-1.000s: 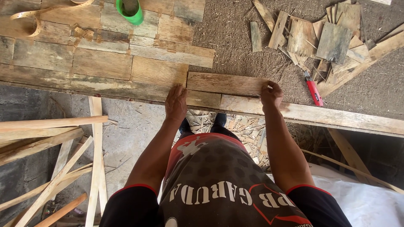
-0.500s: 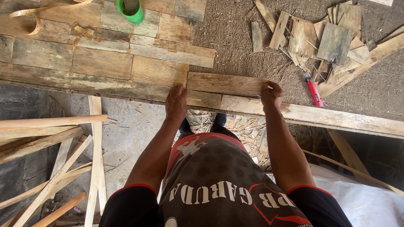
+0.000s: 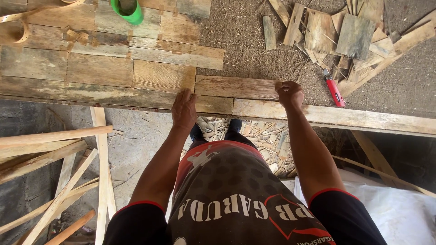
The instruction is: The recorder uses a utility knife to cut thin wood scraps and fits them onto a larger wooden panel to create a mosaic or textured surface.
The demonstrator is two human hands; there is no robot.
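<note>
The short weathered plank [image 3: 236, 87] lies at frame centre with its long axis left-to-right, the left hand [image 3: 184, 110] resting flat and open at its left end, the right hand [image 3: 289, 94] curled closed over its right end, atop the long beam [image 3: 345, 117].

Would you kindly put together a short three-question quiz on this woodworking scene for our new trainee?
1. True or false: the left hand lies flat at the left end of the loose plank.
2. Which hand grips the plank's right end? A) left B) right hand C) neither
3. What colour is the handle of the tool lying on the sawdust beside the wood scraps?

Key: 1 true; 2 B; 3 red.
</note>
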